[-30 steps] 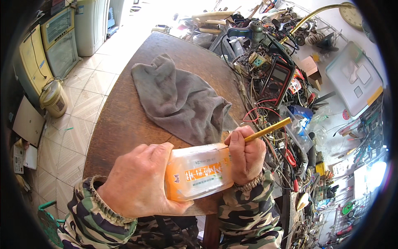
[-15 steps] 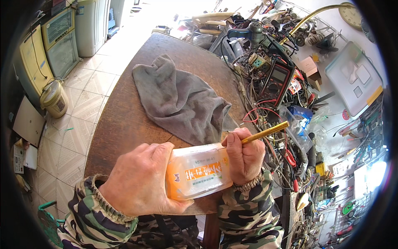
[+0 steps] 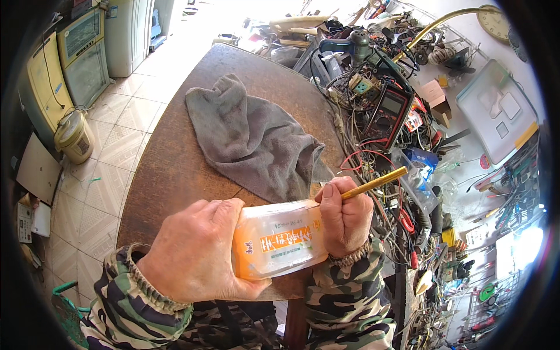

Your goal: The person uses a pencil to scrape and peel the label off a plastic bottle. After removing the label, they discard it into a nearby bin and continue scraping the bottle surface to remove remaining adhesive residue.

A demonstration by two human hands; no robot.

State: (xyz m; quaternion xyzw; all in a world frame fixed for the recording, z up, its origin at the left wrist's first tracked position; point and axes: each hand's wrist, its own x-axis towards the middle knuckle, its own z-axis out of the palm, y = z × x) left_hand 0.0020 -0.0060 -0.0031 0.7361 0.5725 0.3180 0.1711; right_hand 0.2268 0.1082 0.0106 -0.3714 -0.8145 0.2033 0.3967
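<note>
Two firm grips serve us best: left hand [image 3: 189,251], fingers clamped around the bottle [image 3: 283,240]; right hand [image 3: 345,217], fingers pinching the gold rod [image 3: 376,182], guided slowly.

You have a translucent orange plastic bottle [image 3: 283,245] between your left hand [image 3: 195,248] and right hand [image 3: 344,219], and a slim golden rod [image 3: 376,182] in the right. Beyond, a crumpled grey cloth [image 3: 251,137] lies on the brown wooden table [image 3: 157,169].
</note>
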